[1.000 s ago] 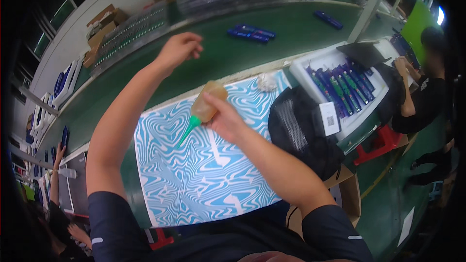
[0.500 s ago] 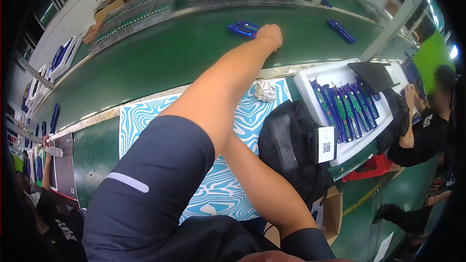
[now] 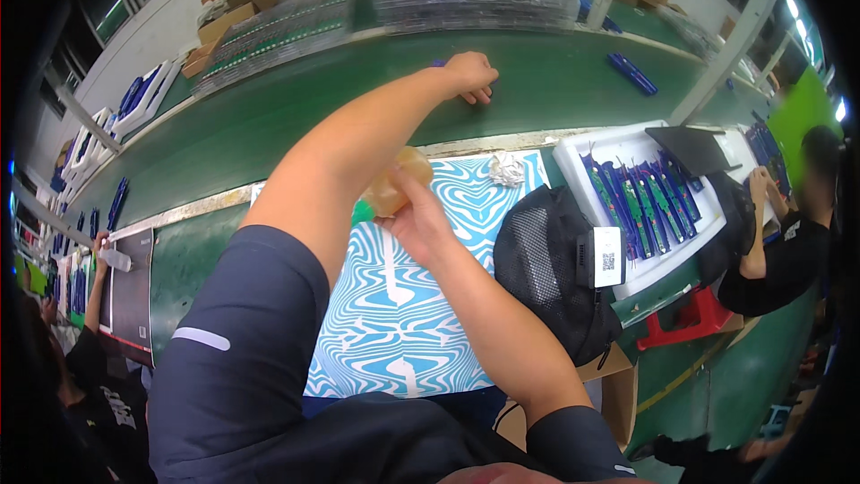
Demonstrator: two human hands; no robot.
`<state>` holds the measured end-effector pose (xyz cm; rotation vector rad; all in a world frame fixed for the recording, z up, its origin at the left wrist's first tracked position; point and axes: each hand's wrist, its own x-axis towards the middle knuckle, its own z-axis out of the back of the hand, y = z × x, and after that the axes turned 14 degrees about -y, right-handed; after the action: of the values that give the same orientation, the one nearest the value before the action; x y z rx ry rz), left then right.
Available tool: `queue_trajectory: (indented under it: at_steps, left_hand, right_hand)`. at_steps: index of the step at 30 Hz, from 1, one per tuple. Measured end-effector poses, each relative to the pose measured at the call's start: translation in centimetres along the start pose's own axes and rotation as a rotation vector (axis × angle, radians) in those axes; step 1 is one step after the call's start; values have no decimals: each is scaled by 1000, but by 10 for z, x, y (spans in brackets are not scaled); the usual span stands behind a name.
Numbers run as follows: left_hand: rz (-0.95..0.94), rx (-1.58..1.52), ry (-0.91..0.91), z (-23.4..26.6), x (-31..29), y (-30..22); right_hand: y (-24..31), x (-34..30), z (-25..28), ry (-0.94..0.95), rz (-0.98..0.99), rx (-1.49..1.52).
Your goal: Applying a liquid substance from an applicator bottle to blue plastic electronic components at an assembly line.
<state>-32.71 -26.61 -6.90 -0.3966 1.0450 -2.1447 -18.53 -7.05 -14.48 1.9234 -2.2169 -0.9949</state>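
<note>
My left hand reaches far out over the green belt, its fingers bent down and closed. Whatever they hold is hidden under the hand. A sliver of a blue casing peeks out beside its wrist side. Nearer to me, below the left forearm, my right hand is closed around a translucent amber bottle with a green part at its lower left. My left arm covers part of that bottle. Beneath the right hand lies a blue-and-white patterned mat.
A crumpled foil ball rests on the mat's far edge. Right of it are a black mesh bag and a white foam tray of blue casings with green boards. Another blue casing lies on the belt. Co-workers sit on both sides.
My right hand, hidden under the left arm before, now shows with the amber bottle. The left hand has shifted left and slightly down, over the blue casings.
</note>
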Motion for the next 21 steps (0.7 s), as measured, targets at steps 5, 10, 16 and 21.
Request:
queue_trajectory:
  at_steps: [5, 10, 16, 21]
  left_hand:
    - [-25, -63, -69, 75, -46, 31]
    - [-88, -102, -264, 127, -113, 68]
    - [-119, -94, -503, 156, -242, 137]
    - [58, -480, -521, 145, -356, 180]
  right_hand:
    - [1, -8, -7, -11, -10, -19]
    - [7, -12, -3, -69, 20, 46]
    - [15, -22, -2, -64, 63, 82]
    - [18, -36, -15, -113, 78, 105]
